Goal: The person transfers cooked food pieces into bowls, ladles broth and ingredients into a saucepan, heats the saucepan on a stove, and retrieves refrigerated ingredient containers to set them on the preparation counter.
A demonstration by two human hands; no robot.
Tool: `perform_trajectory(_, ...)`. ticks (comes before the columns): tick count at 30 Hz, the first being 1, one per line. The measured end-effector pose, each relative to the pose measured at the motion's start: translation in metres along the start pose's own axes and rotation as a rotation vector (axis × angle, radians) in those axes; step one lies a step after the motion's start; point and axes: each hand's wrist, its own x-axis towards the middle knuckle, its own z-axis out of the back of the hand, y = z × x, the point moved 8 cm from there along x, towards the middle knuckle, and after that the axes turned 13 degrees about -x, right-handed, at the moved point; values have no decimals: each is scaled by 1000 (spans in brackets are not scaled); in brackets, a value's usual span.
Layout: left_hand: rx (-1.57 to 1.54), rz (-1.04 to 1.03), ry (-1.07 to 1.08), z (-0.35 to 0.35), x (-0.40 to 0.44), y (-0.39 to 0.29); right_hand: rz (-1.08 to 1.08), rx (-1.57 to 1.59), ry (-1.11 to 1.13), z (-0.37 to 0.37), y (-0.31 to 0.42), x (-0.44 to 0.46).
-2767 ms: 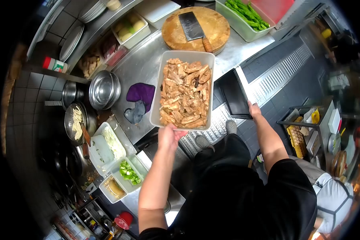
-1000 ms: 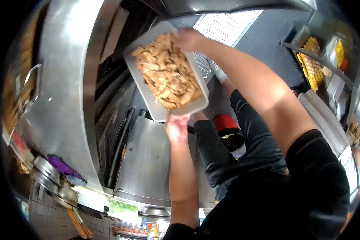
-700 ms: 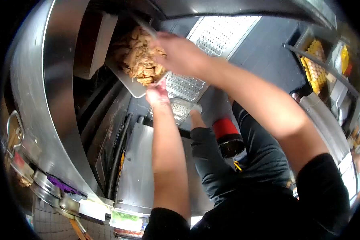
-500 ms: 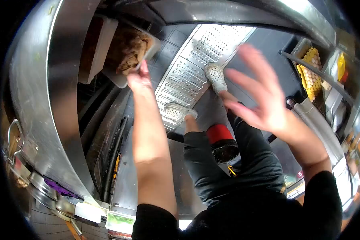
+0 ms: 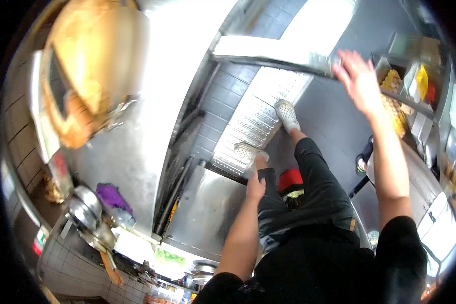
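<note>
My right hand (image 5: 358, 81) is stretched forward, fingers apart, at the free end of a stainless steel door (image 5: 268, 49) that stands out from the counter. Its fingertips are at the door's edge; whether they press on it is hard to tell. Low beside my left thigh hangs my left hand (image 5: 256, 187), holding nothing that I can see, its fingers loosely extended. To its left is the steel counter (image 5: 131, 152).
A round wooden board (image 5: 81, 55) with a cleaver (image 5: 60, 83) lies on the counter. Nearby are a purple cloth (image 5: 112, 196) and metal pots (image 5: 85, 207). Egg trays (image 5: 395, 114) sit on the right. A perforated metal strip (image 5: 253, 116) runs along the floor.
My left hand has left the container of meat and drawn back to my thigh. My right hand has moved forward to the door's end. The view has shifted, showing the countertop; the container is out of sight.
</note>
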Motion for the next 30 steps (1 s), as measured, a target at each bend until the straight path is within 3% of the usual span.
perform_trajectory(4,36,270,-94,15,-82,58,81,110,347,6,43,-84)
perform_trajectory(6,34,288,-149,47,-114,51,241,84,417,13,58,-126)
perform_trajectory(8,88,334,-214,88,-141,18,199,180,463,29,52,-146)
perform_trajectory(12,-251,219,-542,146,-164,15,165,267,409,64,19,-161)
perform_trajectory(16,-272,-58,-844,193,-193,-39,233,212,371,84,-10,-146)
perform_trajectory(20,-380,-127,-1074,234,-218,-61,204,184,322,91,-37,-119)
perform_trajectory(24,-459,-70,-1305,307,-235,-46,151,169,242,97,-44,-97)
perform_trajectory(25,-591,23,-1311,328,-269,-80,141,176,234,96,-41,-96)
perform_trajectory(26,-589,-10,-1360,353,-254,-46,128,182,225,97,-37,-96)
perform_trajectory(28,-536,128,-1468,400,-241,-13,137,179,252,102,-16,-101)
perform_trajectory(30,-568,94,-1589,450,-228,4,129,175,267,104,5,-109)
